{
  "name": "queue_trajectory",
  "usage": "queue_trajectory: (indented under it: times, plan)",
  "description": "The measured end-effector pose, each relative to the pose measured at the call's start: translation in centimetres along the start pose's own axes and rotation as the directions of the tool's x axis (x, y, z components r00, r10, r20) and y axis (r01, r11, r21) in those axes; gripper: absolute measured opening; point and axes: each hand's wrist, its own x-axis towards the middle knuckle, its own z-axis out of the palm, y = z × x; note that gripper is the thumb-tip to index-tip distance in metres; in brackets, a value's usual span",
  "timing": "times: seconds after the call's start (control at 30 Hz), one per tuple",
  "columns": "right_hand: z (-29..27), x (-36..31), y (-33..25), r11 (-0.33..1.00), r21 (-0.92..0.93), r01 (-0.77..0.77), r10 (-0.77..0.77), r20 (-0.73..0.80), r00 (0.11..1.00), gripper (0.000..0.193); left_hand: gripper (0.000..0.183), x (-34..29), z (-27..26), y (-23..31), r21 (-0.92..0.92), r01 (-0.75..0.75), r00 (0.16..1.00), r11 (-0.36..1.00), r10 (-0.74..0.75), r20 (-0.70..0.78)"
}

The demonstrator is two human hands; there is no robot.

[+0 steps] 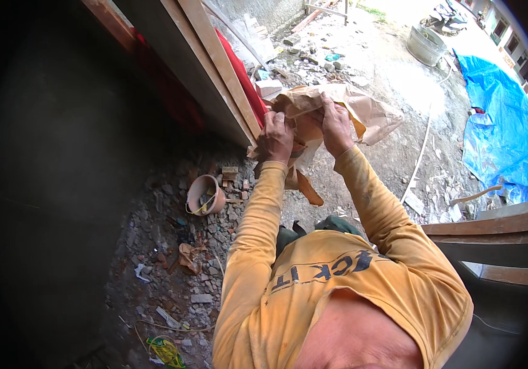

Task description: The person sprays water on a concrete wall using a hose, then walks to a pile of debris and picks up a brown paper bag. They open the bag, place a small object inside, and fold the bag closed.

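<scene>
Both my arms, in dusty yellow sleeves, reach forward to a large crumpled sheet of brown paper (pixel 374 117), torn along its edges. My left hand (pixel 276 136) is closed on its left part, close to the wooden door frame. Higher and to the right, my right hand (pixel 336 123) pinches the upper edge, thumb and fingers pressed together. Between the hands the paper is folded and bunched, and a torn strip (pixel 309 189) hangs below them. Whether anything lies inside the folds is hidden.
A wooden door frame (pixel 214 61) with red cloth (pixel 242 77) stands at the left. Below it a pink bucket (pixel 206 195) sits among rubble. Outside are a blue tarp (pixel 500 123), a grey tub (pixel 427 46), a pale hose (pixel 420 154) and a parked motorbike (pixel 447 18).
</scene>
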Motion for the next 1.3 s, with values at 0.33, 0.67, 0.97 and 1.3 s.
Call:
queue_trajectory:
  times: [0.33, 0.67, 0.97, 1.3]
  plan:
    - [-2.1, -1.2, -4.7, -0.037, -0.748, 0.662, -0.683, 0.503, 0.53, 0.021, 0.013, 8.5, 1.5, 4.6, 0.117, -0.126, 0.973, 0.985, 0.1, 0.209]
    - [-4.9, 4.2, -8.8, -0.367, -0.58, 0.728, -0.326, 0.813, 0.483, 0.013, 0.017, 8.8, 0.4, 7.0, 0.017, -0.165, 0.963, 0.986, 0.158, 0.219]
    - [-5.4, 5.7, -10.1, 0.135, -0.787, 0.603, 0.052, 0.613, 0.789, 0.025, 0.018, 6.0, 1.6, 7.1, -0.142, -0.241, 0.95, 0.96, 0.263, 0.168]
    - [-7.2, 6.4, -7.4, 0.449, -0.773, 0.449, 0.136, 0.556, 0.82, 0.033, 0.02, 3.9, 0.5, 7.5, -0.236, -0.21, 0.934, 0.949, 0.266, 0.237]
